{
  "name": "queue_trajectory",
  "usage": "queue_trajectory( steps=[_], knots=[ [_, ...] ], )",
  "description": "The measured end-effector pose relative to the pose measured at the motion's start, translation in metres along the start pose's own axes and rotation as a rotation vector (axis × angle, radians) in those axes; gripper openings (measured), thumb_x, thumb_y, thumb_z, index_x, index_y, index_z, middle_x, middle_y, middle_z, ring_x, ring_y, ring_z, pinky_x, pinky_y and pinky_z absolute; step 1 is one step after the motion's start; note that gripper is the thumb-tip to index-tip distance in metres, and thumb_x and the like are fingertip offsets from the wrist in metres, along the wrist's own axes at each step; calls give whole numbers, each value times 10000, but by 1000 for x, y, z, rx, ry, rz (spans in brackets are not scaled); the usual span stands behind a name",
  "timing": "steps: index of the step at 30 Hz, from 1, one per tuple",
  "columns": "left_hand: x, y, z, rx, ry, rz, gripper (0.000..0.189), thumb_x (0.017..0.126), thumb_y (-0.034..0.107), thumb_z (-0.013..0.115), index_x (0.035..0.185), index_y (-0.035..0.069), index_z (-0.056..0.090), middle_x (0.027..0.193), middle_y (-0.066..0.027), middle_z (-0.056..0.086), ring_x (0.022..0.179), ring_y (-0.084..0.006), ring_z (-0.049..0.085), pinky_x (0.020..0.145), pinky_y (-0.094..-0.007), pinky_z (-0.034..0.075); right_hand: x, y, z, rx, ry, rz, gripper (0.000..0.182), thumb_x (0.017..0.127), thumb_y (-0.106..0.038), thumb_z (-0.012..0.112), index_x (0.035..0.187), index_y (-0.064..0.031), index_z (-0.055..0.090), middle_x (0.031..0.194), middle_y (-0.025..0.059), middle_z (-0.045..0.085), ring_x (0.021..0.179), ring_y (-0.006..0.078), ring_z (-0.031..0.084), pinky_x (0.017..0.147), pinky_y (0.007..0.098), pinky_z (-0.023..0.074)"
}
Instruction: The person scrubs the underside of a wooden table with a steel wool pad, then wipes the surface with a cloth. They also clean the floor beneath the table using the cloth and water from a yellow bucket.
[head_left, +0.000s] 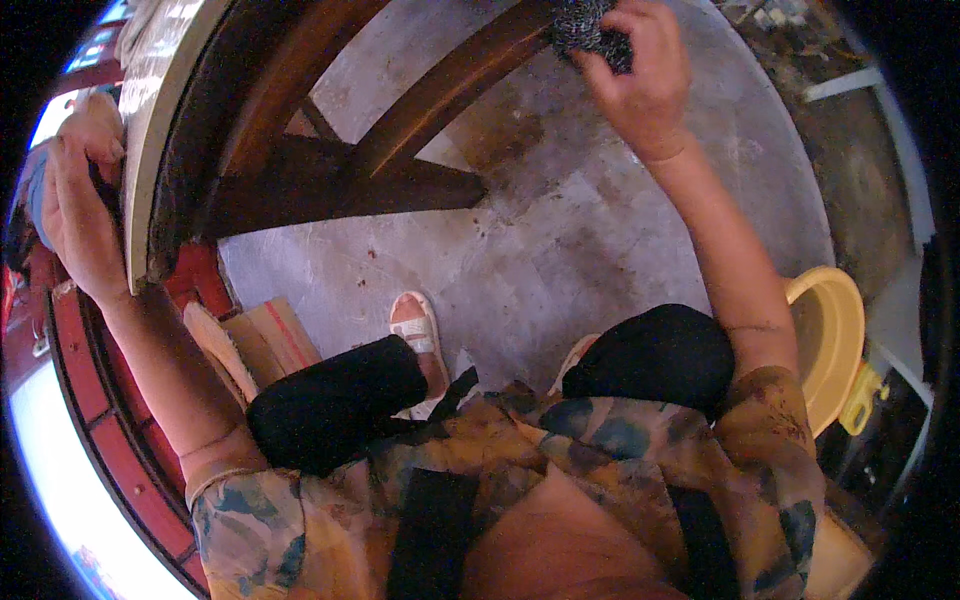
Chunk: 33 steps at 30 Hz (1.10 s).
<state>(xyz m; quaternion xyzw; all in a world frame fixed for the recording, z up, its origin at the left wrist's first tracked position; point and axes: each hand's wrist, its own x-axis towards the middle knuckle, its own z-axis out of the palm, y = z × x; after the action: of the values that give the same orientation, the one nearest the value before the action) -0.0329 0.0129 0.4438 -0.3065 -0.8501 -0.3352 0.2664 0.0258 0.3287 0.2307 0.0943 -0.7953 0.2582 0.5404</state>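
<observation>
My right hand (645, 82) holds a dark steel-wool scouring pad (581, 30) between thumb and fingers, close to the upper end of a curved dark wooden leg (450, 82). The picture's top edge cuts off part of the pad. At the far left my left hand (79, 195) is at the pale edge of a tabletop (142, 165), its fingers bent. Something blue, perhaps a cloth (37, 199), shows behind that hand; its grip is partly hidden. Dark wooden legs run from the tabletop's underside to a pointed foot (450, 187).
A yellow plastic basin (832, 337) stands by my right arm, with a yellow-handled object (862, 397) beside it. Cardboard (270, 337) lies near my left knee, beside red panels (82, 382). The grey floor (540, 247) is stained. My sandalled foot (416, 330) rests on it.
</observation>
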Motion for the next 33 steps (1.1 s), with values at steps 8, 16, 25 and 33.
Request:
queue_trajectory(
  steps=[8, 16, 25, 33],
  knots=[
    [2, 0, -10, -75, -194, 128, 251, 959, 125, 378, 741, 17, 439, 726, -40, 398, 674, -118, 338, 634, -253, 276, -14, -92, 42, 264, -271, -539, 143, 668, -183, 581, 788, -104, 573, 867, 45, 564, 824, 202, 578, 624, 314, 498],
    [2, 0, -16, 2, -91, 134, 245, 947, 168, 407, 792, 19, 524, 784, -38, 508, 699, -124, 423, 655, -252, 349, -21, 4, 11, -173, -140, -281, 208, 612, 5, 608, 804, -4, 530, 821, 142, 516, 745, 346, 535, 613, 385, 454],
    [5, 2, -14, 187, -67, 20, 282, 959, 245, 437, 818, 29, 552, 761, -21, 511, 711, -106, 442, 666, -232, 369, -16, -118, 45, 319, -397, -709, 119, 639, -165, 583, 738, -112, 546, 829, 50, 533, 761, 207, 547, 579, 305, 480],
    [8, 1, 3, -335, -123, 238, 333, 975, 258, 430, 712, 59, 476, 656, 13, 417, 593, -80, 342, 566, -228, 280, 6, -32, 7, 56, -335, -457, 213, 607, -28, 611, 818, -56, 622, 903, 106, 602, 803, 294, 591, 643, 351, 514]
  ],
)
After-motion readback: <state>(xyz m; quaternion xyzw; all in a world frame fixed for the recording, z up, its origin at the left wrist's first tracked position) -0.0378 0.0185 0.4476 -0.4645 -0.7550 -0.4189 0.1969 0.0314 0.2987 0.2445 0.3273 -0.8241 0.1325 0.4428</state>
